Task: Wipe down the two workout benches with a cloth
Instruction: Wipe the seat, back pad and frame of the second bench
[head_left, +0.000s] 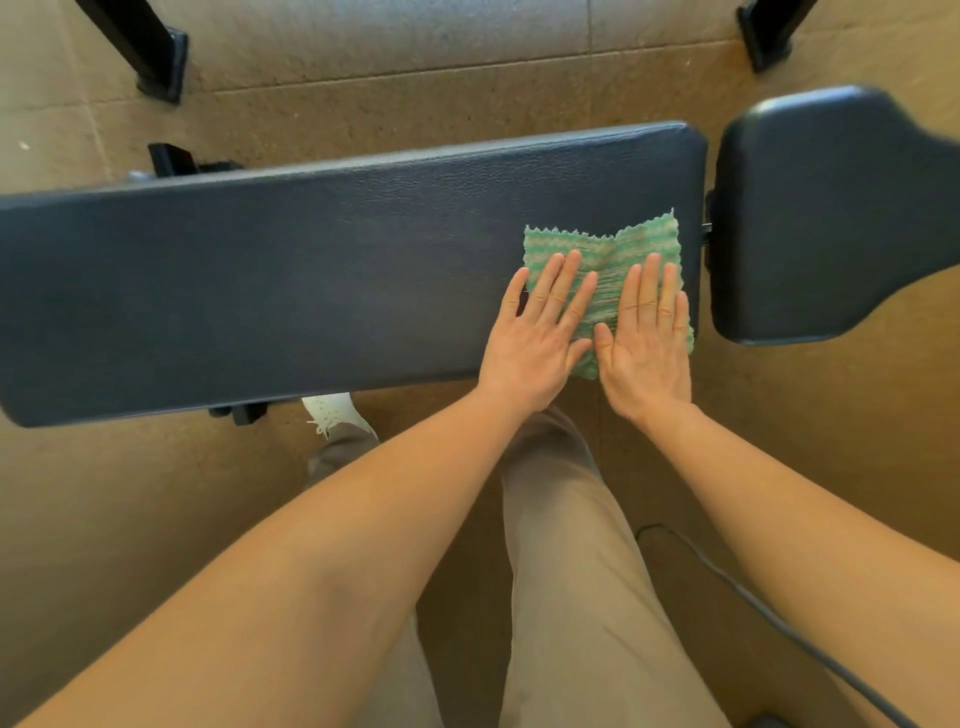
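A tan speckled floor (467, 93) fills the background. Across it runs the long dark bench pad (260, 280), its leather-grain top facing up, with a shorter seat pad (821, 208) just beside its right end, a narrow gap between them. Beige trousers (571, 571) stand at the pad's near edge.

A green-and-white striped cloth (608, 249) lies spread flat on the right end of the long pad. The right hand (647, 353) presses on it, palm down, fingers straight. The left hand (535, 343), equally flat, overlaps the cloth's left edge, its outer fingers on bare pad.

A white shoe (332, 410) shows under the pad; a dark cable (753, 597) crosses the floor at right.
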